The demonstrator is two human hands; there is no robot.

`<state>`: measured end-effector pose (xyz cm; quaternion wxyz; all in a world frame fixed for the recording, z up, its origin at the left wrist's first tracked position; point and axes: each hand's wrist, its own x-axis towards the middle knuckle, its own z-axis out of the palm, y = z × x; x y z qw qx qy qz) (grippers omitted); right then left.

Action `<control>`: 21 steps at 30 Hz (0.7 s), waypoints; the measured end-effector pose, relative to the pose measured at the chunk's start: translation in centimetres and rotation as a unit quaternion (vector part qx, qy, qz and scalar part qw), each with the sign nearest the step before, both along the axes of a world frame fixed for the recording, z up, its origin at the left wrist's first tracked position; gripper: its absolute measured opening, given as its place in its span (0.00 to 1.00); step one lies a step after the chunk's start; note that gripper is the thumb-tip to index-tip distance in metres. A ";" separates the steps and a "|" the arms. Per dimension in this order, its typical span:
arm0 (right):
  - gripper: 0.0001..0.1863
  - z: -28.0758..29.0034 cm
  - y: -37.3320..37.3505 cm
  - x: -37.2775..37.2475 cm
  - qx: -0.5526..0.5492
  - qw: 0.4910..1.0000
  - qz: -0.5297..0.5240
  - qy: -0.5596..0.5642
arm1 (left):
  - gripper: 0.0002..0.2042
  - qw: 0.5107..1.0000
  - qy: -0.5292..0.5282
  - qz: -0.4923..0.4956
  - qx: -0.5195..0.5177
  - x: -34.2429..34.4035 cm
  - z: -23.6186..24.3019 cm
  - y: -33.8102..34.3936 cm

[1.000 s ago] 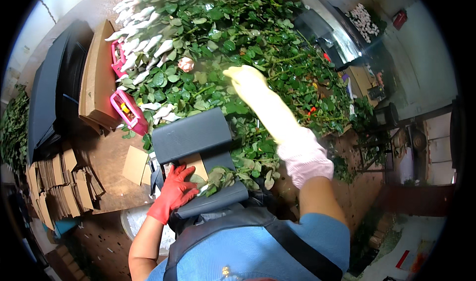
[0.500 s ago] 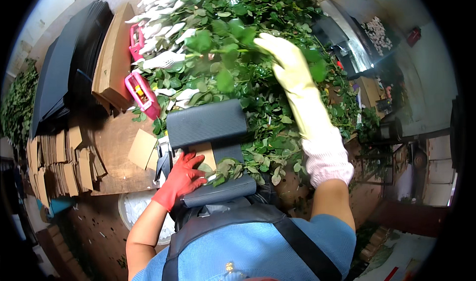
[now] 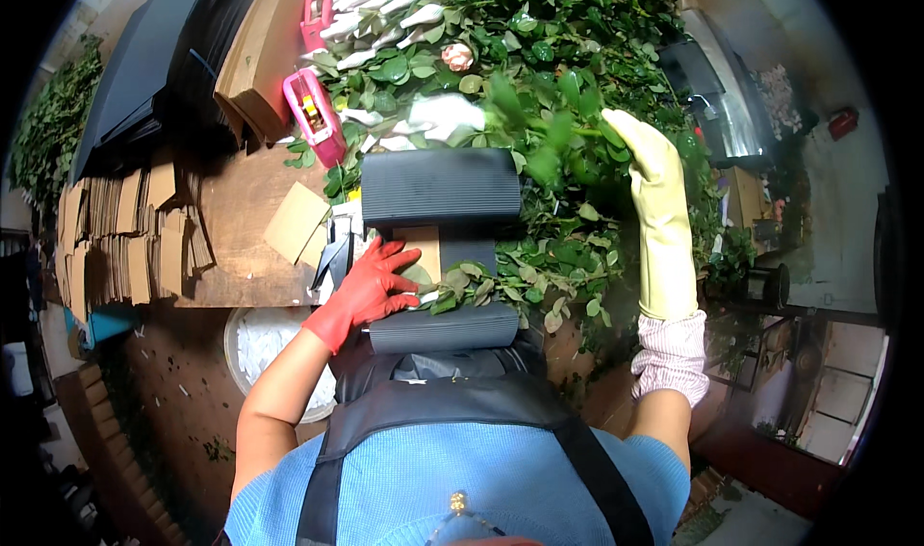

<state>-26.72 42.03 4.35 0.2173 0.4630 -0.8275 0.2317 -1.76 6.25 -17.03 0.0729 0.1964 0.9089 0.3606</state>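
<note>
In the head view, the right hand (image 3: 650,156), in a yellow glove, is closed on a leafy stem (image 3: 553,130) (blurred) whose white-wrapped head (image 3: 448,117) lies to the left, beyond the dark ribbed mat (image 3: 443,185). The red-gloved left hand (image 3: 373,286) rests with fingers spread apart at a cardboard piece (image 3: 421,247); a pink dispenser (image 3: 315,117) stands farther left on the counter (image 3: 236,238).
</note>
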 end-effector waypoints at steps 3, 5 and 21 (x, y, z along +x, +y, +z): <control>0.31 0.7 -3.2 0.9 0.001 0.994 0.048 0.096 | 0.16 1.000 0.002 0.014 0.006 0.2 0.0 0.4; 0.27 1.1 -6.5 1.6 0.018 0.987 0.130 0.097 | 0.15 0.998 -0.044 0.024 0.040 0.3 0.4 0.6; 0.24 -12.1 0.1 11.3 0.459 0.820 -0.096 -0.330 | 0.42 0.981 -0.091 0.079 0.151 0.5 0.8 0.0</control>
